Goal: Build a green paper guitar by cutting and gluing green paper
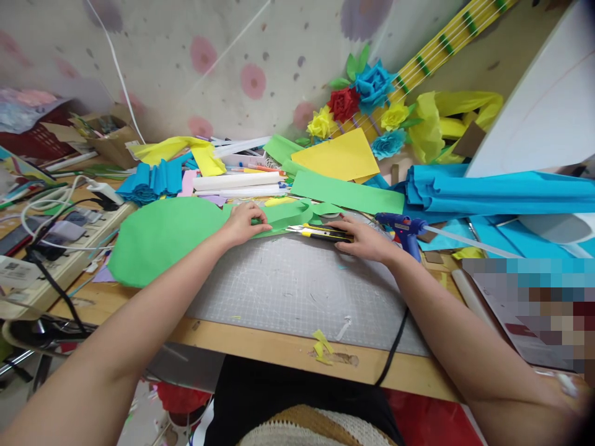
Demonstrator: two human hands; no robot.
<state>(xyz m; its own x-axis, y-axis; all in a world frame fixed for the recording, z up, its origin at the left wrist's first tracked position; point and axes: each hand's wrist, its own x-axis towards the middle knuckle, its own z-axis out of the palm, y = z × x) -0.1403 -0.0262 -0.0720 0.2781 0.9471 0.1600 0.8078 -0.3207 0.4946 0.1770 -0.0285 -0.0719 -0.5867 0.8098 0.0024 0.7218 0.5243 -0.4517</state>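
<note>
My left hand (246,224) has its fingers curled together at the near edge of a green paper strip (286,214), at the back of the grey cutting mat (279,279). A large rounded green paper piece (167,238) lies to the left, partly under my left wrist. My right hand (365,238) closes on the rear end of a yellow and black utility knife (320,233), thumb on the near side and fingers on the far side. The knife lies low over the mat, its silver tip pointing left toward the green strip. Just right of that hand is a blue glue gun (404,229).
Rolls of blue crepe paper (502,192) lie at the right. A yellow sheet (339,155) and a green sheet (348,192) lie behind the hands. Paper flowers (344,104) decorate a yellow guitar-like shape. A power strip (69,248) with cables stands left. Yellow scraps (321,347) lie in front.
</note>
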